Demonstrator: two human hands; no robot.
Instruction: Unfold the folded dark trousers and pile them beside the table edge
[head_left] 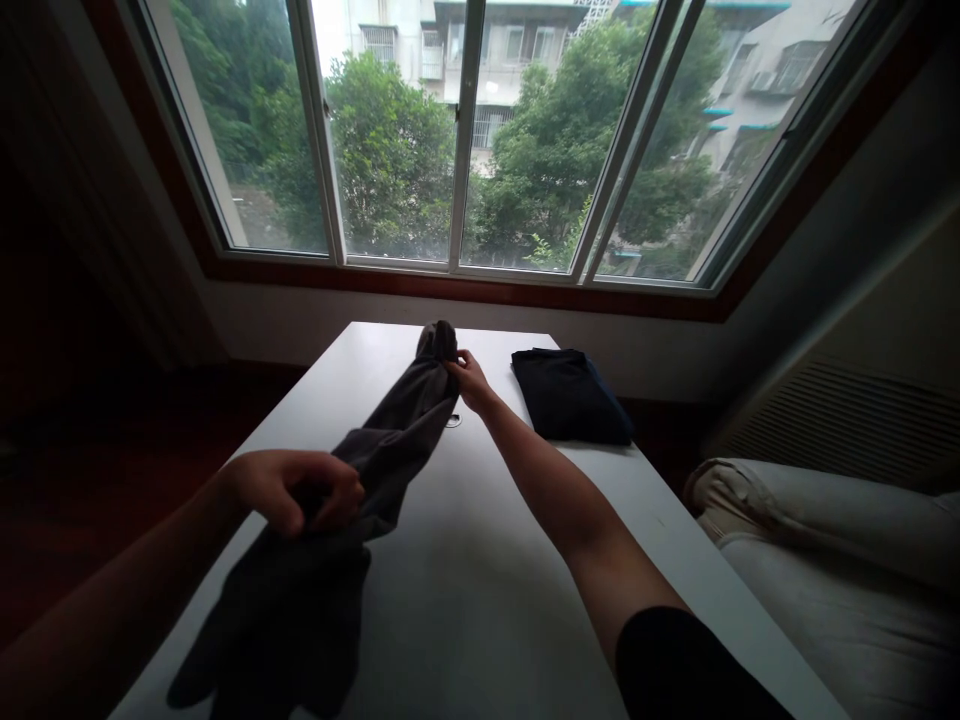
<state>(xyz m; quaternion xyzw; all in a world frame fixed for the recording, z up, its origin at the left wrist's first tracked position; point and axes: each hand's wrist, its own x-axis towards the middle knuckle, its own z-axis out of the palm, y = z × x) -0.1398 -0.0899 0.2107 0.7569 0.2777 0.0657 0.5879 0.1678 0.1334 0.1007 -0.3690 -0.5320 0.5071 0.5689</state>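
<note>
A long dark grey garment [394, 425] is stretched lengthwise over the white table [480, 560], from its far edge towards me. It is bunched, and I cannot tell for sure whether it is a pair of trousers. My left hand [304, 490] is closed around its nearer part, with the loose end hanging and spreading in shadow below. At the far end, my right hand [471, 380] pinches the right edge of the cloth between thumb and fingers, just below a bunched tip.
Folded dark clothing [571, 396] lies at the table's right edge. A small round fitting [453, 420] is set into the tabletop. Beyond the table is a wide window [457, 150]. To the right stands a pale padded seat [840, 560].
</note>
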